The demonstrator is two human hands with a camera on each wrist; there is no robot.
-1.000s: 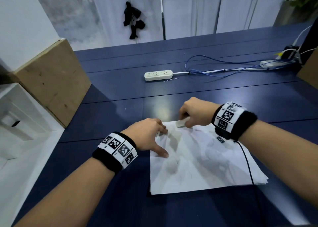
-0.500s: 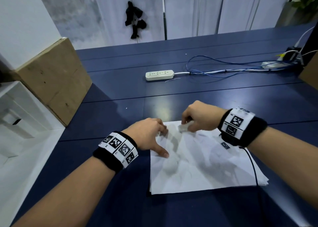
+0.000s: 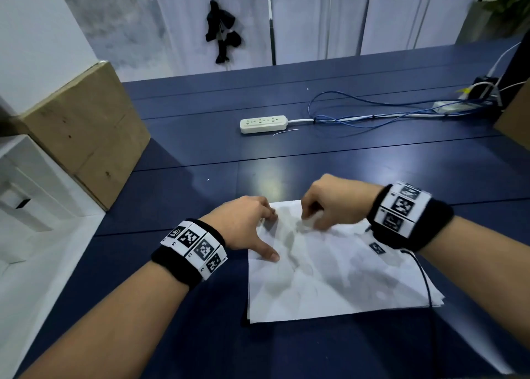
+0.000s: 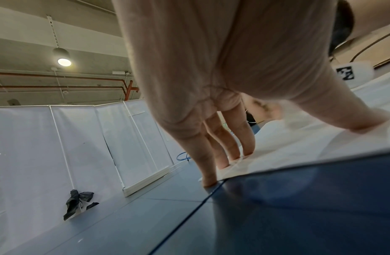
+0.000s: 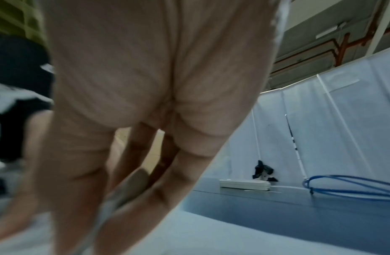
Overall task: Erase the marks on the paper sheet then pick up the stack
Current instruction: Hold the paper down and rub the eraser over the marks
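The right hand has slid its pinched eraser nearer the left hand's straight fingers pressing the paper; erasing unfinished, stack unlifted.

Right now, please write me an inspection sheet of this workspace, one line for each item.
Surface: dark blue table, jointed in panels.
Job's things: white paper stack lying near the front edge; eraser rubbing its far edge.
Clutter: cardboard box at left; white power strip.
Grips: left hand presses fingertips on the stack's left corner; right hand pinches the eraser.
Cables: blue cable looped behind; thin black wire crossing the stack from the right wristband.
Surroundings: white partition panels; black object hanging there.
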